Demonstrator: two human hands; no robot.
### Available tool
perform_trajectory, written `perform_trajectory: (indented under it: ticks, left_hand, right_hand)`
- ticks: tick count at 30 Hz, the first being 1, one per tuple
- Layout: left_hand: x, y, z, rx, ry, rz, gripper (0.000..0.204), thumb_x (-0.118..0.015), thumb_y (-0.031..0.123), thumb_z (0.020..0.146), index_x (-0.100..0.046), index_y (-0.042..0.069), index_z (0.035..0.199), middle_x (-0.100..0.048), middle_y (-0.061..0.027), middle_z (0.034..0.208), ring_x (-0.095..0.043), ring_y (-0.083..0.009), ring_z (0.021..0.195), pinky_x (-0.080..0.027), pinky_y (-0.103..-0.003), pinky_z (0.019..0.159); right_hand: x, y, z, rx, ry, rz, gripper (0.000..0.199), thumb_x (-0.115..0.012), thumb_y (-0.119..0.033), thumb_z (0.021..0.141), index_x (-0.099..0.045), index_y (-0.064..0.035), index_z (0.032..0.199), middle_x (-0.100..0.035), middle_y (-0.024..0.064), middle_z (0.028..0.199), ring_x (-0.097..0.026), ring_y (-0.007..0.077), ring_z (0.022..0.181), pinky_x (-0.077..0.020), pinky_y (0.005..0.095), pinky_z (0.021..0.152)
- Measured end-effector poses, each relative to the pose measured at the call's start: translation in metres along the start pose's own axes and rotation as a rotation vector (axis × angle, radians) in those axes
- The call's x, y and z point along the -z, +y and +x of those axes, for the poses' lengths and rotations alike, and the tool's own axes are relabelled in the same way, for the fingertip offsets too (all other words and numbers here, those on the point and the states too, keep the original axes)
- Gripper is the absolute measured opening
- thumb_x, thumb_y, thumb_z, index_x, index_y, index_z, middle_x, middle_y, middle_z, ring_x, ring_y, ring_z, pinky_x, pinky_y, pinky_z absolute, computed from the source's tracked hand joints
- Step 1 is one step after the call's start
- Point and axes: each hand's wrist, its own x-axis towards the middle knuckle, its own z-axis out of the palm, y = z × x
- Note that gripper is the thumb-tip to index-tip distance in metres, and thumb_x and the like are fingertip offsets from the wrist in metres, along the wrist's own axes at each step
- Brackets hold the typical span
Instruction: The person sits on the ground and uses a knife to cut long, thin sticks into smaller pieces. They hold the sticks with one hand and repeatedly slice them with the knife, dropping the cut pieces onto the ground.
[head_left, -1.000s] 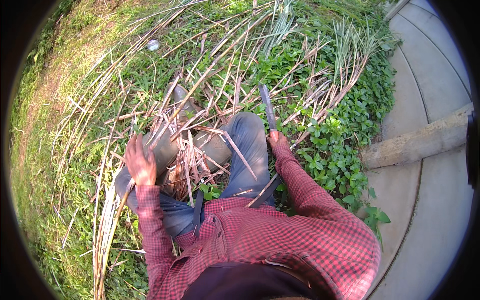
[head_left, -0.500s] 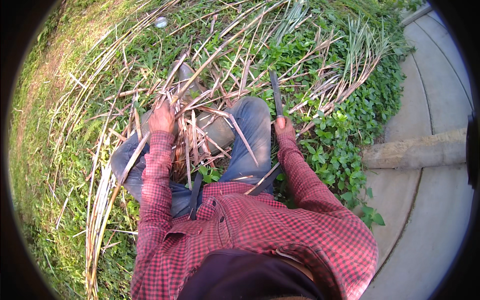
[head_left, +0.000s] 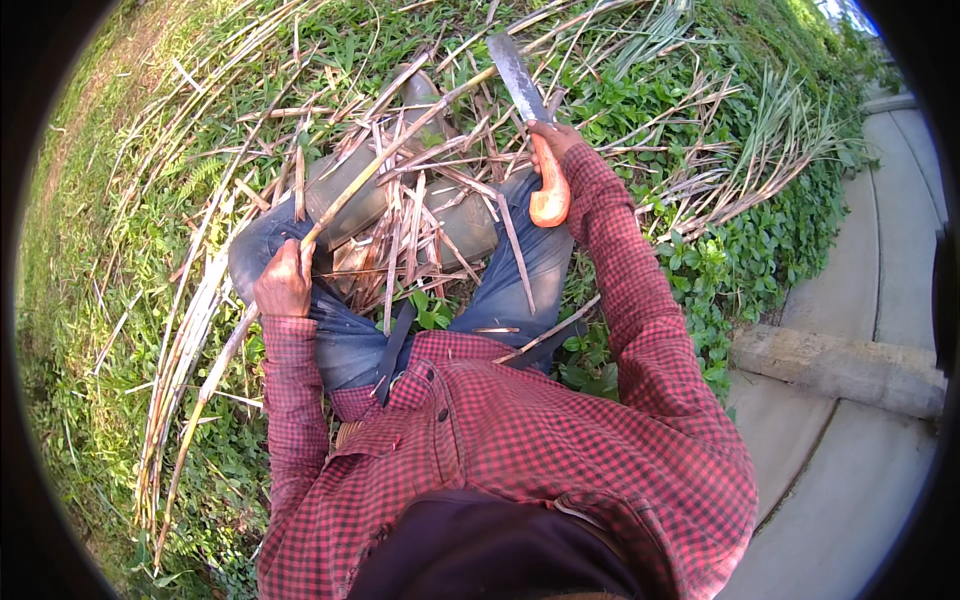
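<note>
My left hand (head_left: pixel 285 282) is closed around a long yellowish cane stalk (head_left: pixel 362 178), which slants from the lower left across my legs to the upper right. A machete (head_left: pixel 519 80) with an orange-brown wooden handle is in my right hand (head_left: pixel 553 146), its fingers wrapped where blade and handle meet. The blade points up and left, its tip close to the stalk's far part; whether they touch I cannot tell. Dry strips of leaf sheath (head_left: pixel 412 225) lie heaped between my legs and over my boots (head_left: pixel 345 190).
A bundle of long stalks (head_left: pixel 170 400) lies on the grass to my left. Cut leafy tops (head_left: pixel 760 160) lie at the upper right. On the right are a concrete surface (head_left: pixel 800 480) and a thick round beam (head_left: pixel 840 370).
My right hand has lifted the machete up and inward from beside my knee toward the stalk. My left hand has come down nearer my body, now gripping the stalk lower.
</note>
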Motion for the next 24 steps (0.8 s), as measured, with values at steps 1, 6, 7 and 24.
perform_trajectory:
  ticks: [1,6,7,24]
  left_hand:
    - [-0.002,0.001,0.001,0.001,0.018,-0.008,0.022,-0.055,0.030,0.084,-0.052,0.010,0.076,-0.057,-0.0060,0.067,-0.057,-0.0265,0.056,-0.044,-0.036,0.047]
    - [-0.012,-0.010,-0.003,0.003,-0.002,-0.019,0.020,-0.057,0.028,0.083,-0.052,0.010,0.077,-0.057,-0.0067,0.066,-0.057,-0.0264,0.055,-0.044,-0.036,0.047]
    - [-0.011,-0.011,-0.004,0.023,-0.025,-0.025,0.019,-0.058,0.028,0.083,-0.053,0.010,0.078,-0.057,-0.0072,0.066,-0.057,-0.0266,0.056,-0.044,-0.036,0.047]
    - [0.017,0.000,-0.014,0.054,0.132,-0.036,0.015,-0.058,0.022,0.081,-0.060,0.012,0.092,-0.059,-0.0039,0.084,-0.055,-0.0206,0.083,-0.042,-0.036,0.076]
  right_hand:
    - [-0.010,0.007,0.011,-0.012,0.006,0.016,0.040,-0.066,-0.027,0.075,-0.050,0.0032,0.096,-0.055,0.0104,0.064,-0.055,0.0191,0.047,-0.0484,0.0325,0.042]
    - [-0.069,0.025,-0.048,-0.034,-0.269,-0.215,0.046,-0.066,-0.029,0.075,-0.050,0.0009,0.105,-0.055,0.0082,0.064,-0.054,0.0164,0.046,-0.0468,0.0303,0.040]
    - [-0.076,0.026,-0.062,-0.050,-0.376,-0.277,0.048,-0.065,-0.032,0.076,-0.049,0.0008,0.108,-0.054,0.0069,0.064,-0.054,0.0148,0.045,-0.0466,0.0290,0.040]
    - [-0.073,0.007,-0.078,-0.189,-0.423,-0.318,0.043,-0.065,-0.032,0.077,-0.050,-0.0021,0.105,-0.052,0.0032,0.064,-0.052,0.0132,0.045,-0.0459,0.0280,0.040]
